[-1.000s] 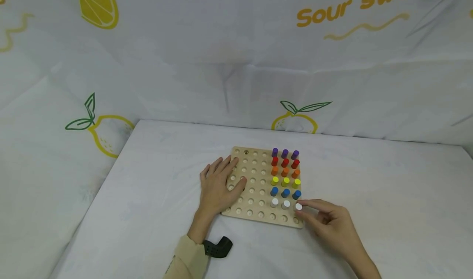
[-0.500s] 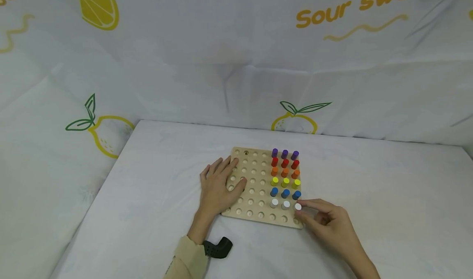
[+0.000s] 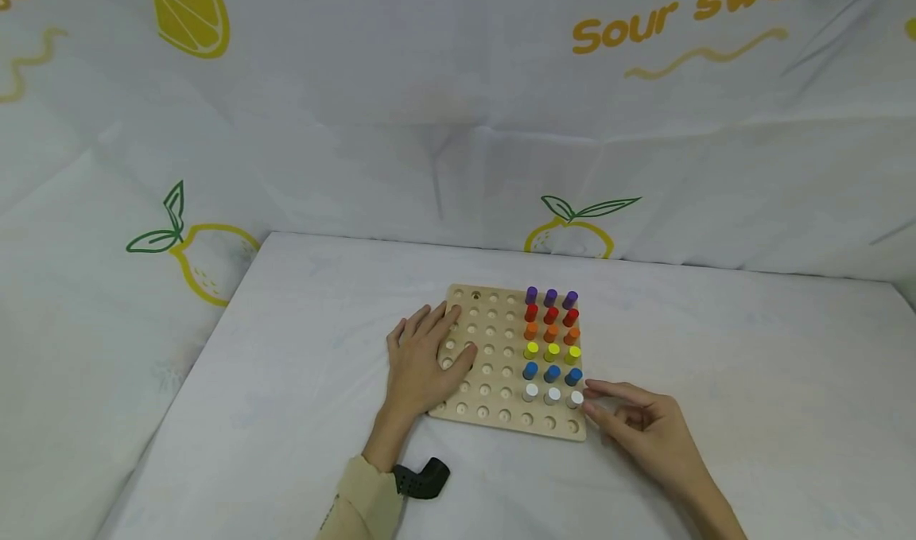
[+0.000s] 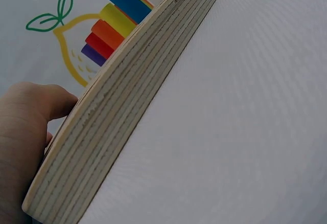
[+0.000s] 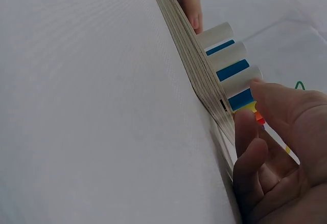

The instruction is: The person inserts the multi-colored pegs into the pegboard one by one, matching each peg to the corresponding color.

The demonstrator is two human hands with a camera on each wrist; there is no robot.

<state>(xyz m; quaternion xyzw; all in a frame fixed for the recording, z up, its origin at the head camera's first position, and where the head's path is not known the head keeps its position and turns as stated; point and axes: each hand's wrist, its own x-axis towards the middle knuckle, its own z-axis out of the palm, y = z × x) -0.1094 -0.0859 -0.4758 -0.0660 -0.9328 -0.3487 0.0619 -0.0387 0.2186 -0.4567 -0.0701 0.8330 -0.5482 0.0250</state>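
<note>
A square wooden pegboard (image 3: 517,423) lies on the white-covered table. Upright pegs fill its three right columns in rows: purple (image 3: 550,297), red, orange, yellow, blue (image 3: 552,374) and white (image 3: 552,397) towards the front. My left hand (image 3: 422,365) rests spread on the board's left side, thumb over the holes; the left wrist view shows its thumb (image 4: 59,101) against the board's edge (image 4: 112,111). My right hand (image 3: 647,429) is just right of the rightmost white peg (image 3: 575,400), thumb and forefinger parted, holding nothing. In the right wrist view its thumb (image 5: 286,101) overlaps that peg.
Several bare holes (image 3: 488,349) show in the board's left columns and front row. A black curved piece (image 3: 424,479) sits at the left wrist beside a beige sleeve (image 3: 368,496). A white cloth backdrop (image 3: 358,142) with lemon prints hangs behind the table.
My right thumb and forefinger have let go of the rightmost white peg and drawn slightly to the right. The peg stays upright in the board. My left hand has not moved.
</note>
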